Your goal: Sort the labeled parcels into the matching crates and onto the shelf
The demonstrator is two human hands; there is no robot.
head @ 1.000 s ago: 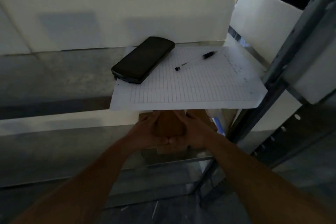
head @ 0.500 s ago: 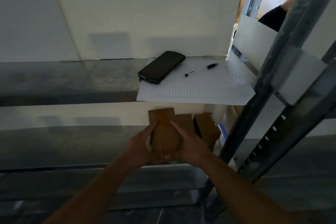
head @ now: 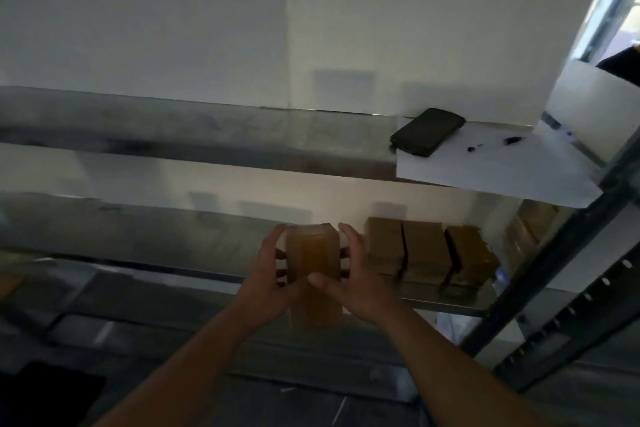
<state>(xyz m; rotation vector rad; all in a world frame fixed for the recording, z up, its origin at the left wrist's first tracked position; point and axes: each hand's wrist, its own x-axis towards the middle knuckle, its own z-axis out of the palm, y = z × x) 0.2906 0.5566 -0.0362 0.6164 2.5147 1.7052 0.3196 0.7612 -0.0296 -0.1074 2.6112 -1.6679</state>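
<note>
Head view shows my left hand (head: 273,274) and right hand (head: 353,274) curled around the sides of a brown parcel (head: 313,274), thumbs meeting on its near face. A second ago I held it under the paper sheet (head: 491,170); now it has shifted left and sits at the lower shelf (head: 207,239) edge, well apart from the three brown boxes (head: 422,253) to its right. I judge it is going into that row. Beyond, the upper shelf carries a phone (head: 427,131) and pen (head: 512,140).
</note>
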